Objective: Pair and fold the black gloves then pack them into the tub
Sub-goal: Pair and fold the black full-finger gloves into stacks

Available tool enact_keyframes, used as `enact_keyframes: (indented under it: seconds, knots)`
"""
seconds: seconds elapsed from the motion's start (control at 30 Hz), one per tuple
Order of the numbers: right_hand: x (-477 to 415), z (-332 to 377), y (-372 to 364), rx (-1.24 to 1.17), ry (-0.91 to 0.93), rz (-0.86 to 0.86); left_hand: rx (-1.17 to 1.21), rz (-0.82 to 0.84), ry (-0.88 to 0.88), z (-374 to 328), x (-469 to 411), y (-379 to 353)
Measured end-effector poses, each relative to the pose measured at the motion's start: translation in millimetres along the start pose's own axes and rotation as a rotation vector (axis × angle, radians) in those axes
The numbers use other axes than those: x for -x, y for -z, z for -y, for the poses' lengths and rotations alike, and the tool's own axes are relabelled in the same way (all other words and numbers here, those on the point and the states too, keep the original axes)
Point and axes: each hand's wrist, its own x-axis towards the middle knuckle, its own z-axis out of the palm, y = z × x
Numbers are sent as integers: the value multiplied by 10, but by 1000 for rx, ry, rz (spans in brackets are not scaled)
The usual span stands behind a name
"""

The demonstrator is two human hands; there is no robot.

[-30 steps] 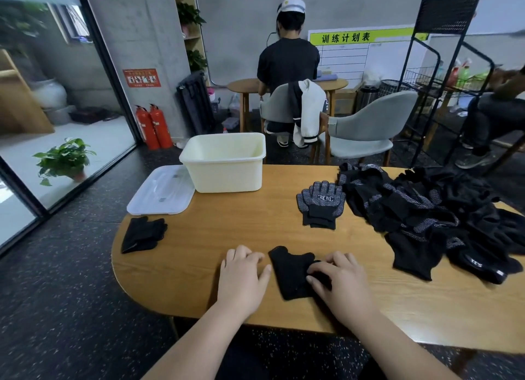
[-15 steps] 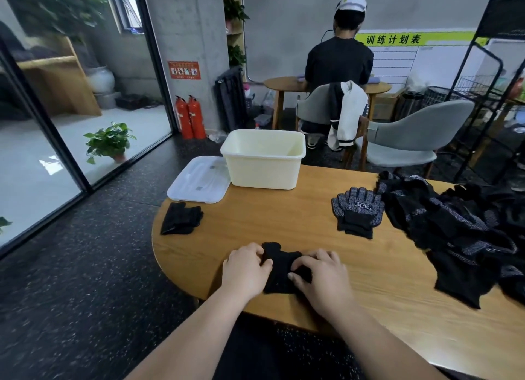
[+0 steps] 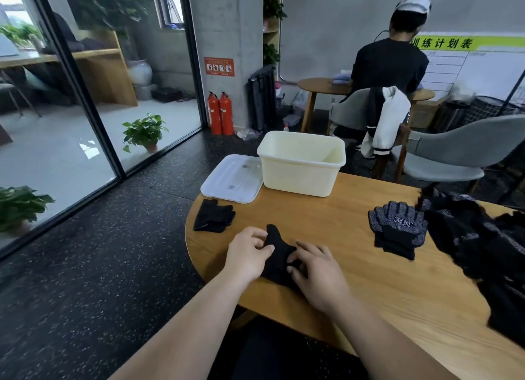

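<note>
Pinching folded gloves [image 3: 279, 255]: left hand [image 3: 246, 255] grips upper-left end, right hand [image 3: 316, 269] lower-right; tub [image 3: 301, 177] lies straight up-frame.

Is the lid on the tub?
No, the lid lies flat on the table beside the tub, whose top is open.

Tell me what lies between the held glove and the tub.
Only bare table between glove and tub, in the head view.
</note>
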Motion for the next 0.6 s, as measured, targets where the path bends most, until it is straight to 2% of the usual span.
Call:
enact_keyframes:
  seconds: [0.6]
  knots:
    - [-1051, 865, -292, -61, 128, 56, 133, -247, -15, 185, -949, 919]
